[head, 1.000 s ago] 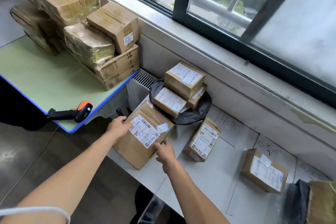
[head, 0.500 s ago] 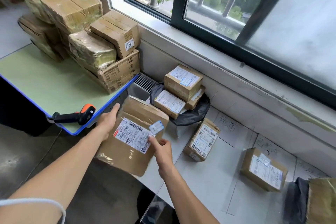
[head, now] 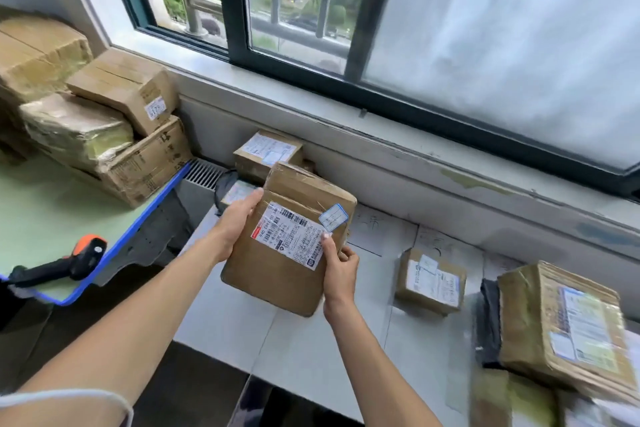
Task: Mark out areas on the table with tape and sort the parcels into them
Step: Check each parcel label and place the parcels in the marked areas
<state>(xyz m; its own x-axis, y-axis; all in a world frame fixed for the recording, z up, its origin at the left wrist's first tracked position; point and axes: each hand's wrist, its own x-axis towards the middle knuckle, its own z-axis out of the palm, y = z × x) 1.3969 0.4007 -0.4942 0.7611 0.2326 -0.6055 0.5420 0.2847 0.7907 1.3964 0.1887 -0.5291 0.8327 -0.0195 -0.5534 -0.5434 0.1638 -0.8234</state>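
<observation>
Head view, parcel: the brown parcel (head: 277,288) was held up off the white table (head: 311,350), label side facing the camera, just in front of the person.
Head view, left hand: the left hand (head: 239,225) gripped the parcel's left edge, thumb on top and fingers hidden beneath.
Head view, right hand: the right hand (head: 341,269) pinched the right edge, thumb pressed on the label (head: 291,236).
Long axis: ran from the person toward the window, leaning slightly right.
Marked areas: the lined, handwritten cells (head: 381,236) lay to the parcel's right and beyond it (writing too blurred to read).
Nearer hand: the right, so a set-down there would probably lead rightward.
Neighbour: a small parcel (head: 431,282) sat in one cell, well apart.
</observation>
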